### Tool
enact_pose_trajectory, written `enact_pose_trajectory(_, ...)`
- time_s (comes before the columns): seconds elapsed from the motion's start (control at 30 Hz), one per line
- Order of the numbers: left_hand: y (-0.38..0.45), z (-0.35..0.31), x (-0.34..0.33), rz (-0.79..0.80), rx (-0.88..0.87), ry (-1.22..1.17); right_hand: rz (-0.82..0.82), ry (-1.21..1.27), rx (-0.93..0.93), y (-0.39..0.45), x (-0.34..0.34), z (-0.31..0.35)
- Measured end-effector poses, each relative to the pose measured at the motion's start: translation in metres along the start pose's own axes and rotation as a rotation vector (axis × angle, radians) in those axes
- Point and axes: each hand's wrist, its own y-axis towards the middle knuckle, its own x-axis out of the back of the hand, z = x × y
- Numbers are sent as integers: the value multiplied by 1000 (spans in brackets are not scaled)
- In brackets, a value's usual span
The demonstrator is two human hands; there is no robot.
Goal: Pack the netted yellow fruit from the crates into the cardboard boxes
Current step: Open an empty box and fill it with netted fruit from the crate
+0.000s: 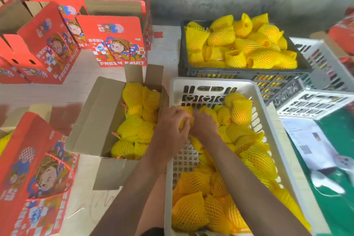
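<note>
Both hands are working in the far-left part of the white crate point(210, 85). My left hand point(173, 120) is curling its fingers round a netted fruit point(184, 119), and my right hand point(204, 123) is closing on the same netting beside it. The open cardboard box point(95, 117), already holding netted fruit, is sitting just left of the crate. The foam net is looking soft and springy, the fruit probably bruisable, so I am judging a hold round the body safer than pulling loose mesh.
</note>
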Motion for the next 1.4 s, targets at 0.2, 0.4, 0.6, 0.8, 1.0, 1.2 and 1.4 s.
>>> enact_pose_trajectory(0.2,-9,-22,-28,116,-6,18,122,-200,99,-24,-41,-23)
enact_pose_trajectory(0.4,8,-27,0,-76,597,-883,-267,771,-11,-40,51,2)
enact_pose_trajectory(0.6,31,-10,32,-128,806,-1575,-258,697,229,-21,80,5)
enact_pose_trajectory(0.8,4,42,61,-180,757,-402,118,-448,73,42,7,-40)
enact_pose_trajectory(1.0,-21,82,67,-36,422,235,-32,-688,174,53,-28,-62)
enact_pose_trajectory(1.2,-20,95,61,-28,428,544,-238,424,-6,32,25,-26)
enact_pose_trajectory(1.4,-23,102,62,-74,401,398,-324,832,501,-26,65,70)
